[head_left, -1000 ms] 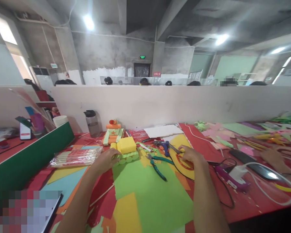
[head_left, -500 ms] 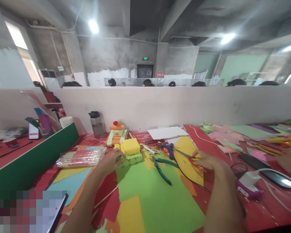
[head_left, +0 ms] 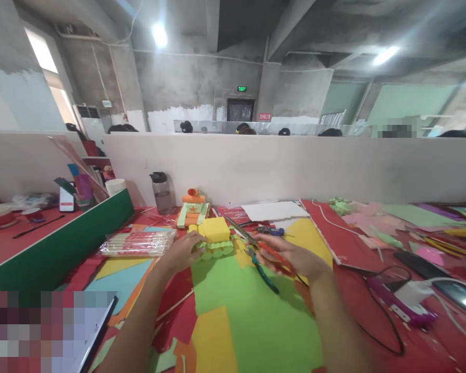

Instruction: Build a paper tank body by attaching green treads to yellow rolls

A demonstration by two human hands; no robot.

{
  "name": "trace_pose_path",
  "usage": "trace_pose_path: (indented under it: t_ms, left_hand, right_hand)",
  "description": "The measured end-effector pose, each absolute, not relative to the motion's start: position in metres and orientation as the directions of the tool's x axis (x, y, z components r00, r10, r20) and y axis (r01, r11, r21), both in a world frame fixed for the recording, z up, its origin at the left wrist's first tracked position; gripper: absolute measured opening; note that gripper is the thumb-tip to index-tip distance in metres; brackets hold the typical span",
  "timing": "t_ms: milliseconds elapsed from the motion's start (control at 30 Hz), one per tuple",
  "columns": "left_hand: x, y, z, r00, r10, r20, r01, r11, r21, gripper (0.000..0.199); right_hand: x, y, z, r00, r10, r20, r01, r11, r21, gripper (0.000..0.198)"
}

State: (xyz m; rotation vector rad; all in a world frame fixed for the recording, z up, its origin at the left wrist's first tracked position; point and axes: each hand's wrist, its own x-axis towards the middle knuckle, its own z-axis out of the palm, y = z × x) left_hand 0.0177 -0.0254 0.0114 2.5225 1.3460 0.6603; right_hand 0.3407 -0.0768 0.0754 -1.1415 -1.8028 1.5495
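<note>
My left hand point(head_left: 180, 253) rests against the left end of a yellow and green paper model point(head_left: 217, 230), its curled fingers gripping the edge. Scalloped light-green rolls run along the model's lower side. In my right hand point(head_left: 301, 257) is a pair of scissors point(head_left: 272, 252) with red-orange handles, its blades pointing up and left close to the model's right side. Below that hand, pliers point(head_left: 267, 277) with teal handles lie on the green paper sheet point(head_left: 264, 321), partly covered by my fingers. A blue glue gun point(head_left: 272, 231) lies just behind the scissors.
An orange and green paper model point(head_left: 193, 212) stands behind, beside a water bottle point(head_left: 162, 194). At left are wrapped sticks point(head_left: 137, 242) and a green divider point(head_left: 73, 233). A purple power strip point(head_left: 402, 303) with cables sits at right. A white partition point(head_left: 275, 166) closes the back.
My right hand has carried the scissors left, from over the yellow sheet to beside the yellow-green model. The glue gun and its cord have shifted. The view has turned slightly; my left hand stays at the model.
</note>
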Motion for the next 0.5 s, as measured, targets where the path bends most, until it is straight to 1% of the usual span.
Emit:
trace_pose_path:
  t_ms: [33,100,167,200,267,400,467,500]
  left_hand:
    - [0.018,-0.025,0.011,0.484,0.825,0.291,0.732,-0.564,0.381,0.030]
    - [0.019,-0.026,0.011,0.489,0.820,0.298,0.725,-0.572,0.384,0.030]
    - [0.019,-0.027,0.012,0.484,0.819,0.308,0.721,-0.573,0.390,0.029]
    - [0.019,-0.027,0.012,0.478,0.821,0.312,0.722,-0.569,0.393,0.028]
    - [0.019,-0.027,0.012,0.465,0.827,0.315,0.726,-0.560,0.400,0.026]
    - [0.019,-0.026,0.010,0.463,0.826,0.322,0.713,-0.562,0.419,0.023]
    - [0.019,-0.025,0.010,0.451,0.833,0.321,0.711,-0.552,0.434,0.023]
    - [0.019,-0.025,0.010,0.441,0.839,0.319,0.714,-0.543,0.442,0.023]
  right_hand:
    - [0.324,-0.075,0.069,-0.583,0.802,-0.132,0.155,-0.049,-0.987,0.050]
    - [0.296,-0.073,0.053,-0.693,0.715,-0.089,-0.020,-0.143,-0.989,0.050]
    - [0.277,-0.073,0.038,-0.770,0.633,-0.078,-0.097,-0.237,-0.967,0.053]
    - [0.271,-0.074,0.031,-0.779,0.621,-0.089,-0.110,-0.275,-0.955,0.051]
    - [0.268,-0.075,0.021,-0.793,0.596,-0.121,-0.084,-0.304,-0.949,0.052]
    - [0.278,-0.077,0.014,-0.793,0.547,-0.269,0.079,-0.346,-0.935,0.060]
    - [0.284,-0.077,0.014,-0.768,0.549,-0.330,0.146,-0.352,-0.925,0.065]
    - [0.286,-0.077,0.014,-0.743,0.580,-0.333,0.159,-0.331,-0.930,0.065]
